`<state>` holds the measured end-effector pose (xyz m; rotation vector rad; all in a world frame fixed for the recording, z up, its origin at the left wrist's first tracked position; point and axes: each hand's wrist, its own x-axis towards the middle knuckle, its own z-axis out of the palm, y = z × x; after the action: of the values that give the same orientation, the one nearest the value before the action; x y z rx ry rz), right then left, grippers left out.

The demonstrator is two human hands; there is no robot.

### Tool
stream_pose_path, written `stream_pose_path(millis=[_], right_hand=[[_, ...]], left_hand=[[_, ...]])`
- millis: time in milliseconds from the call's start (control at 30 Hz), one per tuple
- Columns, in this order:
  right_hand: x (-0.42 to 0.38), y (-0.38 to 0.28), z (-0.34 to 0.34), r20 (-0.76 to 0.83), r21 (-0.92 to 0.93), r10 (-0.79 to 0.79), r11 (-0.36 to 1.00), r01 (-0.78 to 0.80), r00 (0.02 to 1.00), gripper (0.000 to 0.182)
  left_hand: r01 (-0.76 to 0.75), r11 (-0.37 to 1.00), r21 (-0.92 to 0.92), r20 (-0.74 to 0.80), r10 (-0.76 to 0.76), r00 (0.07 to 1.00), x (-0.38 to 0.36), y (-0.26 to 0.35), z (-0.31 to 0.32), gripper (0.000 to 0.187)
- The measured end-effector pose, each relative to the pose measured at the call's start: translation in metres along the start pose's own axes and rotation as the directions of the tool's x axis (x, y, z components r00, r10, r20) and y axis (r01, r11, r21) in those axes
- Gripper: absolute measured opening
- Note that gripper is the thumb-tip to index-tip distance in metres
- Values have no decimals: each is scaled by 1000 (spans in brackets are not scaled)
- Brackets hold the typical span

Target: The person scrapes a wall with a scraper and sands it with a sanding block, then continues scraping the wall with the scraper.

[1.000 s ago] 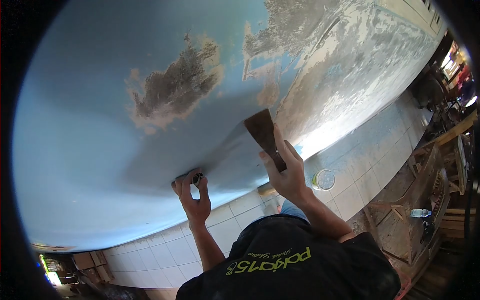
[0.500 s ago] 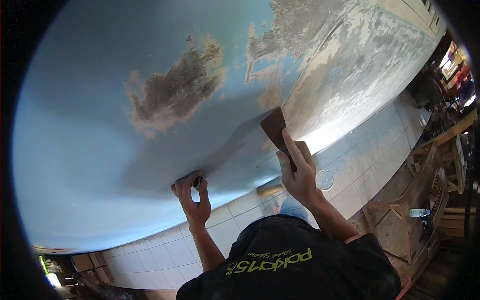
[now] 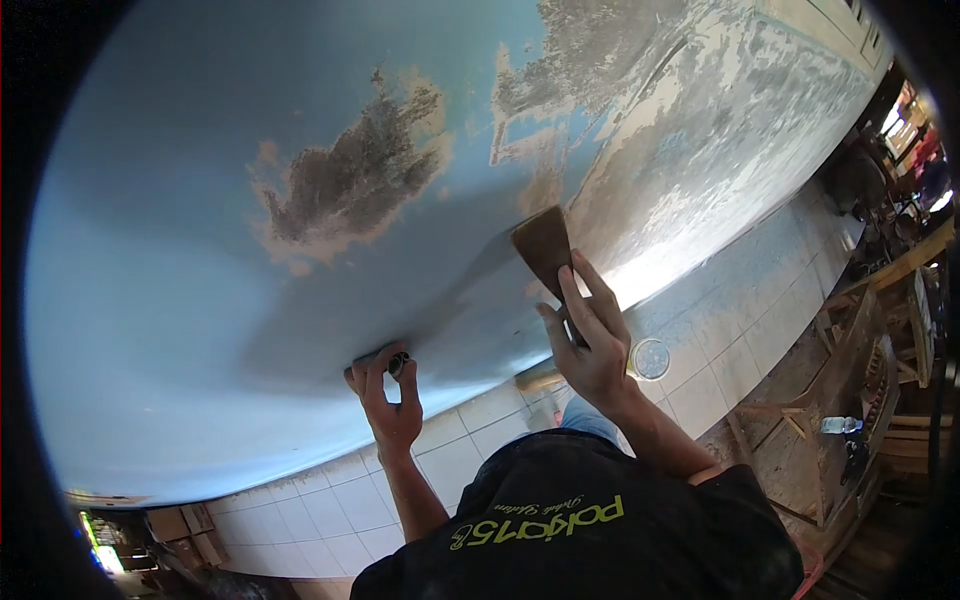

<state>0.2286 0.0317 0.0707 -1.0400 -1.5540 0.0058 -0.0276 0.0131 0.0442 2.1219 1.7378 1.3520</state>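
My left hand [image 3: 391,398] is bent against the blue wall [image 3: 180,290], fingertips at its surface. The curled fingers and thumb close round a small dark thing with a round, light-rimmed end [image 3: 398,364]; I cannot tell what it is. To the right, my right hand [image 3: 597,350] grips a putty knife [image 3: 545,245] with a broad, brownish blade. The blade points up toward the wall, its wide edge near the border of the blue paint and a scraped pale area. Fingers and palm hide most of its handle.
Dark bare patches [image 3: 350,180] break the paint above my hands. Below the wall runs a white tiled floor [image 3: 450,465] with a round, pale-rimmed container [image 3: 650,359] near my right wrist. A wooden frame [image 3: 800,440] and a plastic bottle [image 3: 841,425] are at the right.
The putty knife has shifted slightly left and turned, so its blade face looks lighter. My right fingers have spread and changed position on it. My left hand has barely moved.
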Motion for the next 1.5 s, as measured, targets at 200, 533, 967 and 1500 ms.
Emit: stream_pose_path(millis=[200, 533, 967, 1500], right_hand=[[0, 10, -7, 31, -30, -25, 999, 26, 999, 40], [-7, 2, 5, -13, -7, -50, 999, 50, 999, 38], [-4, 3, 2, -32, -35, -49, 998, 48, 998, 36], [13, 2, -7, -11, -51, -63, 997, 63, 998, 39]], left_hand=[[25, 1000, -8, 38, -25, 999, -1, -1, -1, 21], [-2, 1000, 6, 51, 1, 999, -1, 1, -1, 23], [33, 999, 18, 27, -34, 999, -4, -1, 1, 21], [21, 1000, 10, 29, -21, 999, -3, -1, 2, 22]])
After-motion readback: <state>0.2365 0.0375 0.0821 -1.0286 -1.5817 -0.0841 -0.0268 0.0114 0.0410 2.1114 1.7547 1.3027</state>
